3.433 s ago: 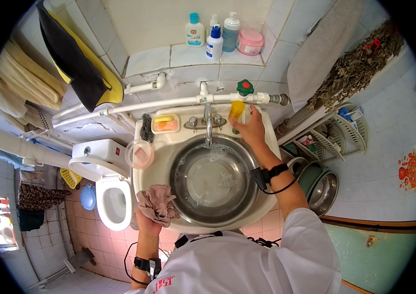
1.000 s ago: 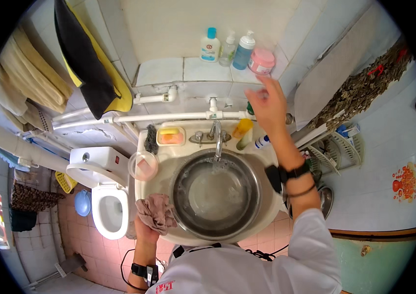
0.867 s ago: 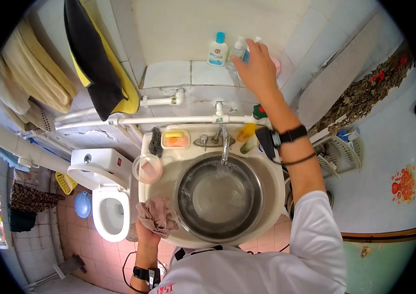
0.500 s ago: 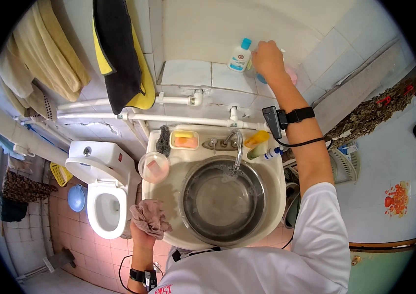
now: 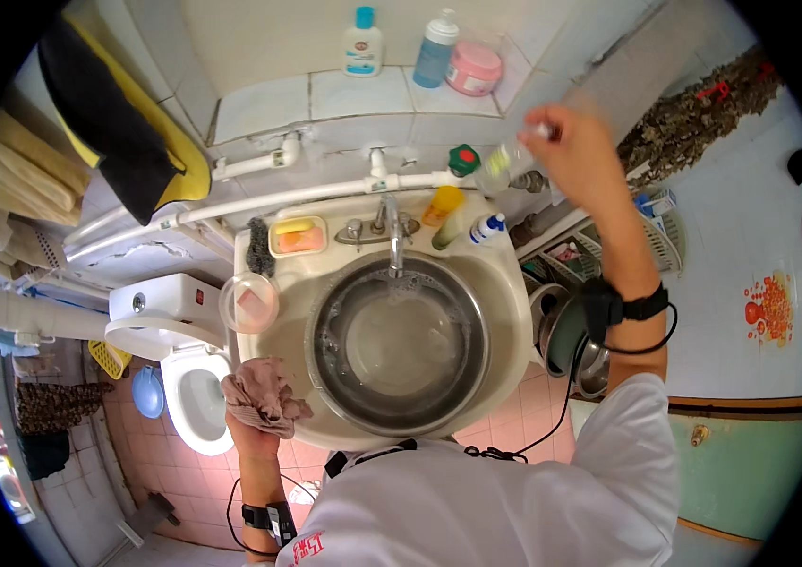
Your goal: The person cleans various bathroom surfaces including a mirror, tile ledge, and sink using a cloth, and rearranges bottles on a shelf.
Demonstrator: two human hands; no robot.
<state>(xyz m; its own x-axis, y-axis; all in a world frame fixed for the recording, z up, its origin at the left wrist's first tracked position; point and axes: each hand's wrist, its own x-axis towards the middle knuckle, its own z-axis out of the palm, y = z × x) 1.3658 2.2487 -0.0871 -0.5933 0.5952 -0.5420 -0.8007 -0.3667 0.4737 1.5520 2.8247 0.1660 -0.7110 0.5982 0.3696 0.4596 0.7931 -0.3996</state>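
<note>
My right hand (image 5: 576,161) is closed on the top of a clear bottle (image 5: 497,168), which is tilted and partly blurred, above the sink's far right corner. In my left hand (image 5: 252,442) is a crumpled brownish-pink cloth (image 5: 267,392), held beside the sink's left edge. A round metal basin (image 5: 324,373) with cloudy water sits in the white sink (image 5: 512,326). The faucet (image 5: 394,238) reaches over the basin's far rim.
On the tiled ledge stand a white lotion bottle (image 5: 362,45), a blue pump bottle (image 5: 434,52) and a pink jar (image 5: 473,70). A soap dish (image 5: 297,248), a round plastic tub (image 5: 252,312) and a yellow bottle (image 5: 442,205) rest around the sink. A toilet (image 5: 195,397) stands at left.
My right hand has come off the ledge toward the right and nearer, carrying the clear bottle. My left hand keeps hold of the cloth. The view has shifted.
</note>
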